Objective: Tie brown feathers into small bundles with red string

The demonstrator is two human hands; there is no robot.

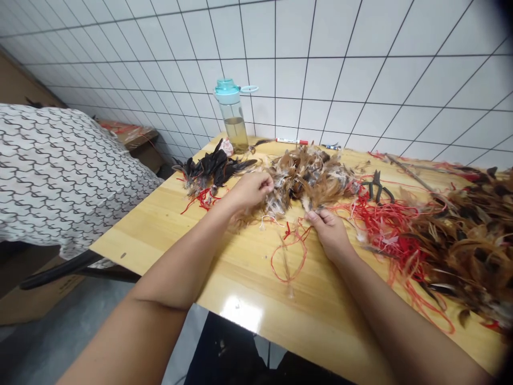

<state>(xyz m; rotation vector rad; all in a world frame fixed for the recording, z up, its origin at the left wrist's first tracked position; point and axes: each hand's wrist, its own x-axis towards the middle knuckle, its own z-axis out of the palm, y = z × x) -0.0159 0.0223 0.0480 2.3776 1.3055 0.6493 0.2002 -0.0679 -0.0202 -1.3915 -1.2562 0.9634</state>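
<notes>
My left hand (250, 190) pinches at the near left edge of a pile of brown feathers (310, 176) in the middle of the wooden table (168, 224). My right hand (328, 230) grips the base of a feather at the pile's near edge, fingers curled. A loop of red thread (286, 256) lies on the table between my hands. A smaller heap of black feathers (212, 166) sits to the left of my left hand.
A teal-capped water bottle (233, 115) stands at the back by the tiled wall. Pliers (377, 184) lie right of the pile. A tangle of red thread (380, 224) and a big heap of brown feathers (468, 235) fill the right side. A person's patterned garment (60, 171) is at left.
</notes>
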